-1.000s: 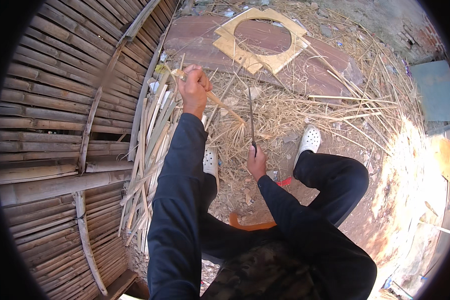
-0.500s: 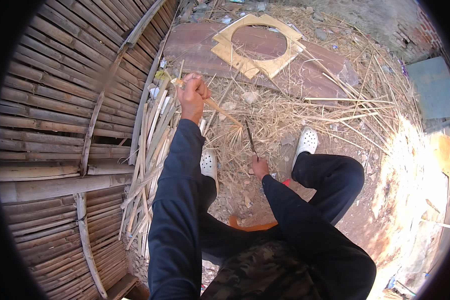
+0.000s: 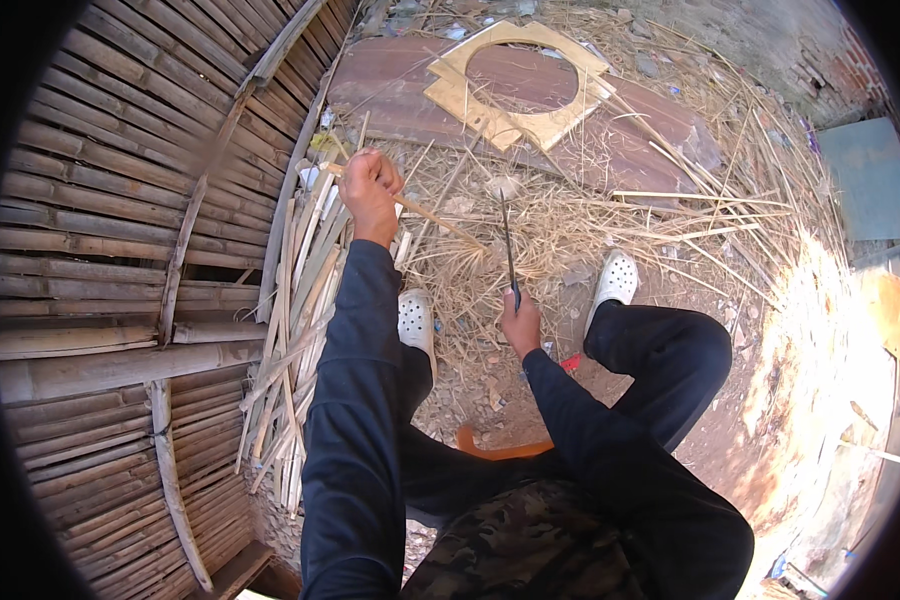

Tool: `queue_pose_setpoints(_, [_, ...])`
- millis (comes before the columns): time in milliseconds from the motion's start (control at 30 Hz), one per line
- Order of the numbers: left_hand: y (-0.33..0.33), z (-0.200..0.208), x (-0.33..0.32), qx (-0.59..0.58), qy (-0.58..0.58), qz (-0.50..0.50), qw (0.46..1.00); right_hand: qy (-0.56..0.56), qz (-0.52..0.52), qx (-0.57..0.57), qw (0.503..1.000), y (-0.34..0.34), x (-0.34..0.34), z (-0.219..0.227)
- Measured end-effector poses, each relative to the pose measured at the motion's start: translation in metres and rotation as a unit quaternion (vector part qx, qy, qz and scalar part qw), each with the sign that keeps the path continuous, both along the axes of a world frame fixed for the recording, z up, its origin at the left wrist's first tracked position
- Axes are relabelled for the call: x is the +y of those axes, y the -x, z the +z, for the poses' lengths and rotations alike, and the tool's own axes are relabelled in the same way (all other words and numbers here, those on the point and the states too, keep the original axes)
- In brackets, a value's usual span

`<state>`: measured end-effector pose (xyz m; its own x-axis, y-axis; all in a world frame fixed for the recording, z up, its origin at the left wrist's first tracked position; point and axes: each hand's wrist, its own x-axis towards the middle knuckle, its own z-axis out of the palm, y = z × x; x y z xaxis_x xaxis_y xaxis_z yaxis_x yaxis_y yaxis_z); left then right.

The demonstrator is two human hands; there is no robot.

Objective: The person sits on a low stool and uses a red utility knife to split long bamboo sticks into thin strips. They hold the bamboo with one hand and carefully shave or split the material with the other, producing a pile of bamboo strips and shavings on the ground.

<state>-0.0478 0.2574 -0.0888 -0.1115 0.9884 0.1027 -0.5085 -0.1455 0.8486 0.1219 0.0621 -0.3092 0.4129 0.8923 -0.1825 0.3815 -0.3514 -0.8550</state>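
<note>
Dozens of bamboo poles (image 3: 100,230) lashed side by side fill the whole left of what I see, a wall or panel lying along my left arm. Far ahead a brown board (image 3: 650,140) lies flat with a pale square frame with a round hole (image 3: 515,85) on top of it, and dry straw and shavings (image 3: 590,230) cover the ground between it and my white shoes. Just left of my left foot a heap of flat split strips (image 3: 295,330) leans against the poles, so a fair share of splitting looks done, though I cannot tell how much raw bamboo is left. My left hand (image 3: 370,190) is clenched in a fist around a thin bamboo strip (image 3: 435,215), which slants right and nearer toward the blade. My right hand (image 3: 520,322) is wrapped tight around the handle of a long dark knife (image 3: 508,250) pointing away from me, its tip near the strip.
</note>
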Motion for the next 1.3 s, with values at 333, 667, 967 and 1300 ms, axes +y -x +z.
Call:
queue_pose_setpoints(333, [-0.021,-0.041,0.032,0.036,0.048,0.236,0.970,0.116,0.058,-0.018,0.991,-0.005,-0.021,-0.081])
queue_pose_setpoints(667, [-0.023,-0.026,0.021,-0.034,0.015,0.105,0.994,0.118,0.036,-0.051,0.991,-0.001,-0.011,-0.077])
queue_pose_setpoints(967, [-0.002,-0.004,0.008,-0.029,0.042,0.147,0.988,0.035,0.056,0.022,0.998,-0.002,-0.003,-0.071])
queue_pose_setpoints(1300, [-0.008,-0.005,0.012,-0.012,0.044,0.185,0.982,0.038,0.071,-0.043,0.996,-0.008,-0.007,-0.058])
